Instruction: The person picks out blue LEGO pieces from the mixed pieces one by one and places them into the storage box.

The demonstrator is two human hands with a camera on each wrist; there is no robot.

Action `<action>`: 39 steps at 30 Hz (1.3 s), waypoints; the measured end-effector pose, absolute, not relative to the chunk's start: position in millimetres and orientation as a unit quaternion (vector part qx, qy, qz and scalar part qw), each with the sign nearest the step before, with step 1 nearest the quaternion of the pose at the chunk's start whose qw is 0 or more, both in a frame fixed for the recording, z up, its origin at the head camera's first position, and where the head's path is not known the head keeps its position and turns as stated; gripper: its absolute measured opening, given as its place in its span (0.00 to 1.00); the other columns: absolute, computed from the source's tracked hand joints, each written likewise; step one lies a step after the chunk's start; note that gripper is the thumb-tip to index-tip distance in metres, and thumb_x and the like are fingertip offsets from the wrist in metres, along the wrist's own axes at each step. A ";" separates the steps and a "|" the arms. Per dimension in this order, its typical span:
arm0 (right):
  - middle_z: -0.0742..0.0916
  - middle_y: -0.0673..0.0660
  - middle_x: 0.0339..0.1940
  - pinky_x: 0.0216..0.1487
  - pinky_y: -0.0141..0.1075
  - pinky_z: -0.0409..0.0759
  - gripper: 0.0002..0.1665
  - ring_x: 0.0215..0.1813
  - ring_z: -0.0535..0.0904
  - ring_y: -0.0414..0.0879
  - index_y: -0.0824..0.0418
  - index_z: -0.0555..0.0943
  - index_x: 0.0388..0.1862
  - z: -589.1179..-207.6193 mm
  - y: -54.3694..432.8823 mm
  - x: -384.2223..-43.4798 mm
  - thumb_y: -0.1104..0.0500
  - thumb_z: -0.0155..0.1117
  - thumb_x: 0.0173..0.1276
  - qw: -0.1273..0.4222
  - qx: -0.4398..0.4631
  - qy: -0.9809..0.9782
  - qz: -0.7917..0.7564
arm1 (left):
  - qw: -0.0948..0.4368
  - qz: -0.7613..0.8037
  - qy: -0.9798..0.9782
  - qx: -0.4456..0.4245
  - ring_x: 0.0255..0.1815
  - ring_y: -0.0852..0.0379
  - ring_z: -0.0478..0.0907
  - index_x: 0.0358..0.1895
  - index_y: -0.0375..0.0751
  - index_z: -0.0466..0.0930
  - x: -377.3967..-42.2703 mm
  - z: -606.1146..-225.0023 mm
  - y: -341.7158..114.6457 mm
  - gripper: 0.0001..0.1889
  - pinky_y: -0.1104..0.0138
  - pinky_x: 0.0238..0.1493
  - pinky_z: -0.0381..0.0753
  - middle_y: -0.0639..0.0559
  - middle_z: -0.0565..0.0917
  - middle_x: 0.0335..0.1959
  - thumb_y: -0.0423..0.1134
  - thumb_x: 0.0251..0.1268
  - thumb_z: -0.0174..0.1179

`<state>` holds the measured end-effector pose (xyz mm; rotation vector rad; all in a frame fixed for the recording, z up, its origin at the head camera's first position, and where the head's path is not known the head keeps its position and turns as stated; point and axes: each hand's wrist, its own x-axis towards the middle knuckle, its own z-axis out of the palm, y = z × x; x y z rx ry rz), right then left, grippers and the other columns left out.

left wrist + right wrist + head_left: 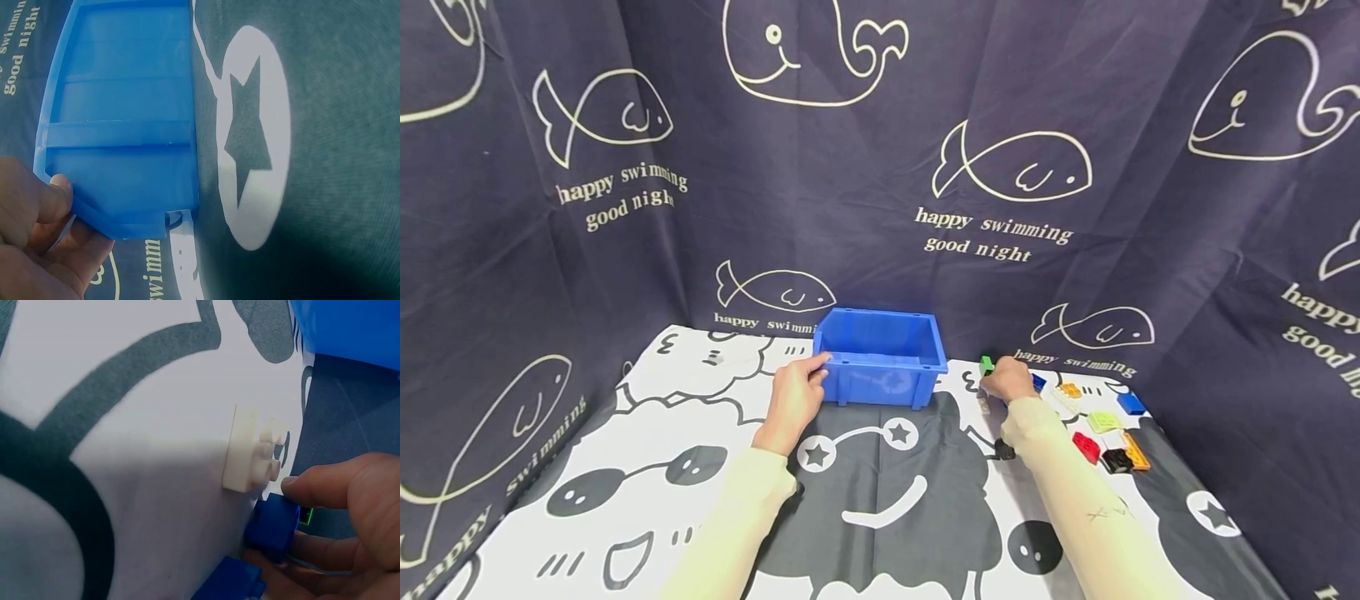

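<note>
My left hand [793, 400] grips the near left corner of a blue plastic bin [880, 383]. In the left wrist view, the thumb [61, 194] lies on the bin's rim with the fingers below it. At the back right, my right hand [1009, 382] is down among toy building bricks. The right wrist view shows its thumb and fingers apart around a blue brick [273, 526], fingertips right at its edge. A white brick [240, 456] stands just beyond, and a second blue brick [230, 579] is below. A green brick [986, 365] shows beside the fingertips.
Right of my right forearm lie a red brick [1086, 447], a lime brick [1103, 422], a black brick [1117, 460], an orange piece [1137, 451] and a blue brick [1131, 403]. Another black brick [1003, 450] touches the sleeve's outline. A dark printed curtain [880, 208] hangs behind the table.
</note>
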<state>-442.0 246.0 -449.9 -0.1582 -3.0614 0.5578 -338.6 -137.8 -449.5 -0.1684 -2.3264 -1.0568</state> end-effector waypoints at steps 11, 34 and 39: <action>0.81 0.63 0.28 0.38 0.49 0.79 0.14 0.37 0.79 0.60 0.57 0.71 0.19 -435.3 241.1 -434.0 0.57 0.67 0.56 0.022 -0.041 -0.982 0.183 | 0.335 -0.392 -0.853 -0.082 0.46 0.36 0.88 0.48 0.37 0.91 -335.4 -449.6 -136.7 0.16 0.45 0.47 0.84 0.41 0.91 0.43 0.23 0.56 0.66; 0.85 0.61 0.27 0.48 0.56 0.81 0.13 0.42 0.82 0.65 0.64 0.81 0.26 -365.6 216.5 -414.7 0.54 0.64 0.60 0.099 0.003 -0.978 0.181 | 0.279 -0.407 -0.867 -0.061 0.52 0.39 0.87 0.52 0.41 0.91 -337.6 -450.9 -137.9 0.16 0.48 0.54 0.83 0.43 0.91 0.48 0.26 0.62 0.67; 0.89 0.69 0.49 0.59 0.57 0.80 0.25 0.56 0.82 0.68 0.70 0.86 0.50 -345.8 199.4 -406.7 0.51 0.65 0.63 0.111 0.012 -0.976 0.189 | 0.281 -0.410 -0.866 -0.058 0.53 0.40 0.87 0.53 0.41 0.90 -337.7 -450.5 -137.5 0.16 0.48 0.54 0.83 0.43 0.90 0.49 0.26 0.62 0.67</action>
